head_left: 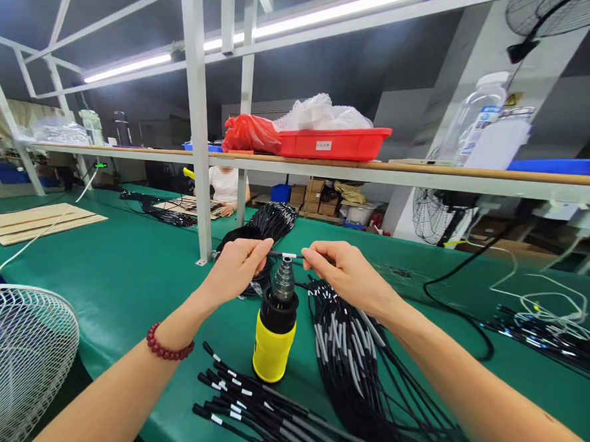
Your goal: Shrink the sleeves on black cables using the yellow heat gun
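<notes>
Dark-red round-beaded bracelet (167,354)

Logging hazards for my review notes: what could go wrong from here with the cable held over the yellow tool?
1. The left hand and right hand pinch the cable near the nozzle of the yellow tool; if it blows hot air, fingers might get burned.
2. The cable's white label appears just above the nozzle and could scorch.
3. Other cables lie close to the tool's base, so a snag might tip it.

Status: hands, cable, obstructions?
Left hand, right hand: pinching black cable. White label just over nozzle of upright yellow tool, contact unclear. Cable bundle beside tool; no obstruction visible.
</notes>
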Demonstrator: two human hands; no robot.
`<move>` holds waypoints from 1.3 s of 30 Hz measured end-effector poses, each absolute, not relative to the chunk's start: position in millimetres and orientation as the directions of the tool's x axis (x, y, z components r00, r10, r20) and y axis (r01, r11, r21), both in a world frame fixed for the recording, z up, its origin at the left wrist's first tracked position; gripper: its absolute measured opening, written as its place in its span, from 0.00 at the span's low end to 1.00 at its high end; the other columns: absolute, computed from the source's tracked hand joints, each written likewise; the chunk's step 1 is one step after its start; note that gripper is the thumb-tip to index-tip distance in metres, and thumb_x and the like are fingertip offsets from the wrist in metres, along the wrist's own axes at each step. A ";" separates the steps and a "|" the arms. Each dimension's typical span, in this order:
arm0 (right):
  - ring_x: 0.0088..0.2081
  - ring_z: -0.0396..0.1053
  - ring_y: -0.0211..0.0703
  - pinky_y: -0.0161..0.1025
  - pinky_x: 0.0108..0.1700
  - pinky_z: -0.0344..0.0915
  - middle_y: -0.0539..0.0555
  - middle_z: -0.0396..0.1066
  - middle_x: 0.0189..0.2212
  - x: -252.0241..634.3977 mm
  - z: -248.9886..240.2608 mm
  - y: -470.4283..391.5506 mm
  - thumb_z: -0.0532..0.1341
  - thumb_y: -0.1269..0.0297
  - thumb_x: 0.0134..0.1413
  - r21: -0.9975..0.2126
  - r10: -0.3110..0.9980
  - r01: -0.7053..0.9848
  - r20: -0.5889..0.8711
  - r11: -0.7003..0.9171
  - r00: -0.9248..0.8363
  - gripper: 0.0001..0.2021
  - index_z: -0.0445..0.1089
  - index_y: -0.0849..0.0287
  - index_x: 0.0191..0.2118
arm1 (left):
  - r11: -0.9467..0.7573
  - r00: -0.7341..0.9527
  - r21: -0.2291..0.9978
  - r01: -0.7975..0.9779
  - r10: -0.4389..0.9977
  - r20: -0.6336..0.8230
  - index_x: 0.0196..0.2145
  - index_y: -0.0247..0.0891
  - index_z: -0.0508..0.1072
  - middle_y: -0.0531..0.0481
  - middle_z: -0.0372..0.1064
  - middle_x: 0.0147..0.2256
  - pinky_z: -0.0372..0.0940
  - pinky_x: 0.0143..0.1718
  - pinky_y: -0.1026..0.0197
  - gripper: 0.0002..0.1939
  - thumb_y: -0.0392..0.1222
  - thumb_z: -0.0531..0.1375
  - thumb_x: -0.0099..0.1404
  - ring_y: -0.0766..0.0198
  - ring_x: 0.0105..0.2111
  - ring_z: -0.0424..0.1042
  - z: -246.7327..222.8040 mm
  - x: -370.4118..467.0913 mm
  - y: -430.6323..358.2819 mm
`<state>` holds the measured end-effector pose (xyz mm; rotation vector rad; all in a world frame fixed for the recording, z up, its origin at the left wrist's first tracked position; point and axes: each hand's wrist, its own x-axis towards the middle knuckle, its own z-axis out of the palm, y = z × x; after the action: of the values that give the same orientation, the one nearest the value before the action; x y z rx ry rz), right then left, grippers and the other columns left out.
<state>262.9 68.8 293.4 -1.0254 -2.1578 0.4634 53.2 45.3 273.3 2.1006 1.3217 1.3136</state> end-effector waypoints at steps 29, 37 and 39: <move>0.26 0.57 0.38 0.38 0.30 0.52 0.50 0.68 0.24 264.0 291.8 72.9 0.58 0.52 0.56 -0.577 0.774 0.516 0.492 0.632 -0.398 0.16 0.71 0.60 0.28 | -0.507 0.097 0.700 0.502 0.838 0.537 0.32 0.38 0.69 0.54 0.67 0.30 0.58 0.31 0.63 0.07 0.43 0.59 0.66 0.67 0.30 0.64 272.5 52.9 48.1; 0.21 0.48 0.35 0.38 0.27 0.45 0.45 0.53 0.17 263.9 294.3 66.2 0.53 0.51 0.63 -0.533 0.766 0.551 0.474 0.642 -0.434 0.21 0.72 0.59 0.25 | -0.473 0.114 0.721 0.507 0.865 0.488 0.24 0.38 0.66 0.55 0.63 0.21 0.53 0.26 0.62 0.22 0.54 0.51 0.72 0.68 0.22 0.60 274.3 53.6 46.3; 0.21 0.50 0.35 0.37 0.28 0.46 0.46 0.56 0.17 263.6 294.7 65.5 0.53 0.52 0.63 -0.523 0.750 0.539 0.488 0.660 -0.446 0.21 0.70 0.59 0.25 | -0.445 0.103 0.717 0.537 0.878 0.468 0.21 0.38 0.66 0.54 0.63 0.19 0.52 0.25 0.62 0.27 0.56 0.48 0.72 0.69 0.20 0.59 273.7 52.7 46.6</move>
<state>263.6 65.5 294.7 -0.9931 -2.1598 0.3793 52.7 46.6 273.7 2.0217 1.3849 1.2776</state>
